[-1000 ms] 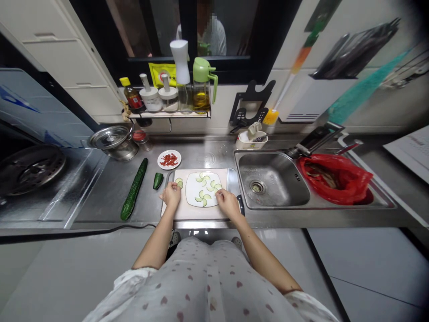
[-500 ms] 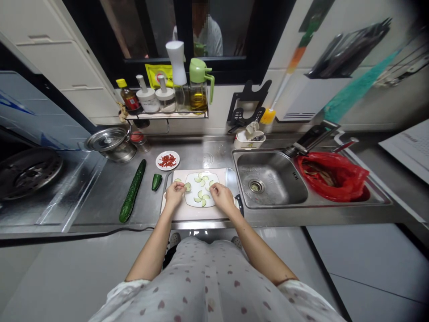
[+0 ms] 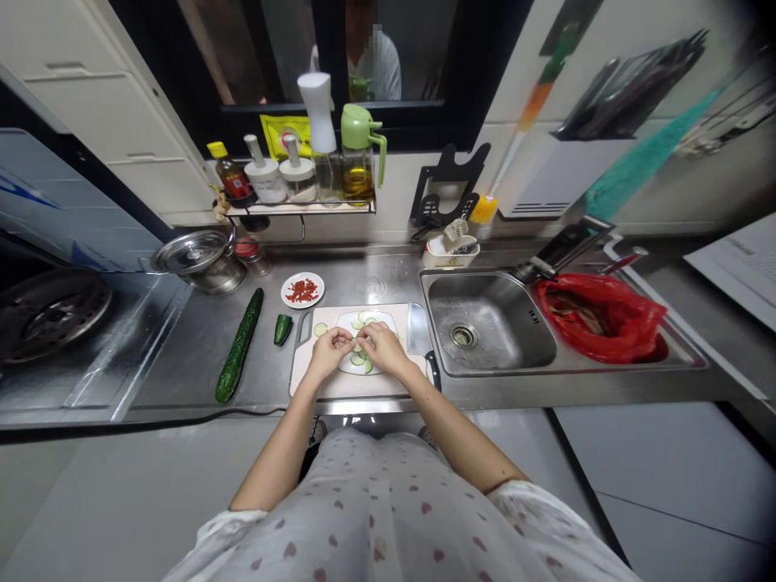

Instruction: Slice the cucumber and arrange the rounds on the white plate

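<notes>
A white plate [image 3: 340, 323] with several half-moon cucumber slices [image 3: 365, 317] sits on a pale cutting board [image 3: 364, 386] at the counter's front edge. My left hand [image 3: 331, 351] and my right hand [image 3: 379, 347] meet over the plate's middle, fingers pinched together on a cucumber slice between them. One loose slice [image 3: 320, 329] lies on the board left of the plate. A knife [image 3: 420, 331] rests along the board's right side, beside my right hand.
A whole cucumber [image 3: 240, 346] and a cucumber end [image 3: 282, 329] lie left of the board. A small dish of red chili [image 3: 302, 290] stands behind. Sink [image 3: 488, 323] with red bag [image 3: 600, 315] is to the right; a pot [image 3: 199, 259] and stove [image 3: 48, 307] are left. A condiment shelf [image 3: 300, 206] hangs behind.
Both hands moved inward from the plate's left and right edges to its middle. The left hand carried a slice from the board's left side onto the plate.
</notes>
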The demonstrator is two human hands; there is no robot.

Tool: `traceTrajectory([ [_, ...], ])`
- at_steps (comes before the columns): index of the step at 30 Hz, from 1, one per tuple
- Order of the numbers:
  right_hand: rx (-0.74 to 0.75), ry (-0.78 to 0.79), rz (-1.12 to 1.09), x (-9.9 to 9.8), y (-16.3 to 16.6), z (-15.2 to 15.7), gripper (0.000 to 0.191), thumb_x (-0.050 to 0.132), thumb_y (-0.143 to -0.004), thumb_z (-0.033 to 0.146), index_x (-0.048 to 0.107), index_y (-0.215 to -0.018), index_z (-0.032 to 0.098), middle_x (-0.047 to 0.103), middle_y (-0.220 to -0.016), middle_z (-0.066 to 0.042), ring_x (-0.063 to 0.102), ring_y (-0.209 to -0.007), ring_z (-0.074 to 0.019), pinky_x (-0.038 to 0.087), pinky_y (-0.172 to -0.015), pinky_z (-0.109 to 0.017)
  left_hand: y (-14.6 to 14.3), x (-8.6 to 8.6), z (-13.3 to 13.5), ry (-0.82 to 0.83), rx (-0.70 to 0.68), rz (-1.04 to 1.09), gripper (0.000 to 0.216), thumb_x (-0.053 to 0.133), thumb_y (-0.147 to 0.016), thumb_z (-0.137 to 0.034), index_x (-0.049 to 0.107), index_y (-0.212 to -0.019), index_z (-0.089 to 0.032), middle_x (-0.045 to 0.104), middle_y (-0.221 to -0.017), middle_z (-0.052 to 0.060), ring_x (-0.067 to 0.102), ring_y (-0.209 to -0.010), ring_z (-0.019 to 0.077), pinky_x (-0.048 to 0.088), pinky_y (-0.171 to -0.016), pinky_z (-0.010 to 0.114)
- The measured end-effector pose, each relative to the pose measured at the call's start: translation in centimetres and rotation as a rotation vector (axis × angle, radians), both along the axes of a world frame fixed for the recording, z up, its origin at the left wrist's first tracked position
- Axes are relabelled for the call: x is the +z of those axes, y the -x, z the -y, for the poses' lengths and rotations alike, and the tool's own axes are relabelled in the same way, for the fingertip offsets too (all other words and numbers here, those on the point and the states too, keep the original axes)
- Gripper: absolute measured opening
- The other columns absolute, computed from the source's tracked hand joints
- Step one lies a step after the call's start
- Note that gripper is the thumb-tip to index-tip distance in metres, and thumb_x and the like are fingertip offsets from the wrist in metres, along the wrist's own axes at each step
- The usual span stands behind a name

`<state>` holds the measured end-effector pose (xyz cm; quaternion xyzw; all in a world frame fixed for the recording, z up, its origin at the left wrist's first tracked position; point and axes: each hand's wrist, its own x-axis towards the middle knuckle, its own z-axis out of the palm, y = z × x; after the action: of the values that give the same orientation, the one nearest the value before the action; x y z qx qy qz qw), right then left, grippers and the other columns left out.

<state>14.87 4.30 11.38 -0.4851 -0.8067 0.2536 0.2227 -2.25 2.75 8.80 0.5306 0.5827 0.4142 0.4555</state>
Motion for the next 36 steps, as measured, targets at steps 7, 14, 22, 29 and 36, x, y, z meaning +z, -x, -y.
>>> traceTrajectory([
  [7,-0.051,-0.018,-0.103,-0.4,-0.8,-0.1,0.015,0.05,-0.09,0.024,0.064,-0.086,0.019,0.063,-0.087,-0.004,0.051,-0.087,-0.0172,0.037,-0.081,-0.028,-1.4,-0.8,0.6,0.138,0.198,0.031,0.032,0.064,-0.073,-0.045,0.062,-0.089,-0.017,0.061,-0.059,0.0,0.053,-0.054,0.0118,0.037,-0.056,0.022],
  [14,-0.029,-0.063,-0.126,-0.2,-1.0,0.0,0.015,0.05,-0.091,0.025,0.064,-0.089,0.02,0.063,-0.091,-0.004,0.05,-0.09,-0.0174,0.037,-0.081,-0.028,-3.1,0.8,0.2,0.279,0.213,0.38,0.039,0.063,-0.075,-0.046,0.059,-0.095,-0.013,0.064,-0.064,0.004,0.058,-0.057,0.0129,0.033,-0.048,0.02],
  [22,-0.004,-0.07,-0.146,-0.3,-1.0,0.0,0.014,0.052,-0.09,0.024,0.065,-0.087,0.02,0.064,-0.091,-0.004,0.05,-0.089,-0.0179,0.038,-0.082,-0.029,-2.8,1.7,0.0,0.26,0.285,0.396,0.052,0.071,-0.063,-0.038,0.059,-0.107,-0.014,0.064,-0.071,0.001,0.045,-0.051,0.0067,0.03,-0.05,0.02],
  [29,-0.028,-0.024,-0.158,-0.8,-0.6,-0.2,0.015,0.05,-0.09,0.024,0.063,-0.083,0.02,0.063,-0.087,-0.003,0.05,-0.087,-0.0172,0.037,-0.079,-0.028,-2.0,1.5,-0.4,0.223,0.288,0.422,0.055,0.074,-0.058,-0.032,0.059,-0.108,-0.016,0.058,-0.065,-0.003,0.045,-0.054,0.0067,0.032,-0.056,0.02],
  [36,-0.061,0.067,-0.155,-1.7,0.3,-0.6,0.014,0.053,-0.086,0.021,0.063,-0.077,0.019,0.064,-0.078,-0.001,0.052,-0.076,-0.0147,0.036,-0.074,-0.026,-1.2,1.0,-0.8,0.161,0.281,0.436,0.054,0.075,-0.053,-0.029,0.058,-0.103,-0.016,0.059,-0.065,-0.003,0.05,-0.058,0.0082,0.037,-0.063,0.022],
])
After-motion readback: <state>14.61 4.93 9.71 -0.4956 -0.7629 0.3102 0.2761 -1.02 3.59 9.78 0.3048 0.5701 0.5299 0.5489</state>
